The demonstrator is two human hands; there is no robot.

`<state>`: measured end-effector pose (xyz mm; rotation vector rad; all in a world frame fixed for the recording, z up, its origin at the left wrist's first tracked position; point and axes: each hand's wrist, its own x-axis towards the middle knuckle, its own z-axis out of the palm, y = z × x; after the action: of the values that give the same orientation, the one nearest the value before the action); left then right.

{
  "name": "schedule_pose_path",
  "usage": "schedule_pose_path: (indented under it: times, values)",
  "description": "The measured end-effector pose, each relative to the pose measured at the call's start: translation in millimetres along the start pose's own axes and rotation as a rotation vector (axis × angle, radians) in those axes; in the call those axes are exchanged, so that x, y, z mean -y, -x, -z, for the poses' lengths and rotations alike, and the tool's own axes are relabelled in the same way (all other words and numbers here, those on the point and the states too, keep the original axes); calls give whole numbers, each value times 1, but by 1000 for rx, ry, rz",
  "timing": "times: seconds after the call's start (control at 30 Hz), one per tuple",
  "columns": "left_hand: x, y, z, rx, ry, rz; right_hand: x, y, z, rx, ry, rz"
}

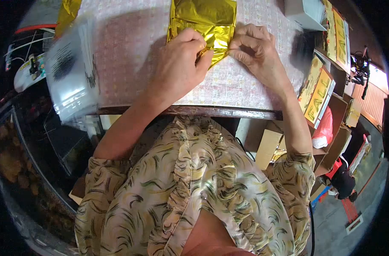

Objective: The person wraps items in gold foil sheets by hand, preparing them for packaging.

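A shiny gold foil sheet (205,15) lies at the far middle of the table, its near end creased and gathered toward a slanted corner. My left hand (181,59) grips the near left part of this foil, fingers curled and thumb pressing in. At the foil's near right edge, my right hand (258,53) pinches the material between thumb and fingertips. Whether the foil is a single sheet or wraps something cannot be made out. My left fingers cover part of the crease.
Clear plastic bags (70,89) overhang the table's left edge. More gold foil (68,13) sits at the far left. A white box (305,13) stands at the far right. Boxes lettered "FALL" (318,91) line the right side, beside an open cardboard box (335,149).
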<state>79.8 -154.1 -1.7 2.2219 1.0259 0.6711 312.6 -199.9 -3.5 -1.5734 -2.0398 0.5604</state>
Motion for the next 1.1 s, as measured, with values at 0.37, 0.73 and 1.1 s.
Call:
schedule_pose_path:
  times: [0.37, 0.73, 1.1]
  values:
    - [1, 0, -6, -15, -8, 15, 4, 1, 3, 19, -41, -18]
    - [3, -4, -7, -20, -63, 10, 8, -5, 5, 83, 35, -36]
    - [9, -10, -9, 30, -91, 37, 34, 11, -21, -163, 121, 277]
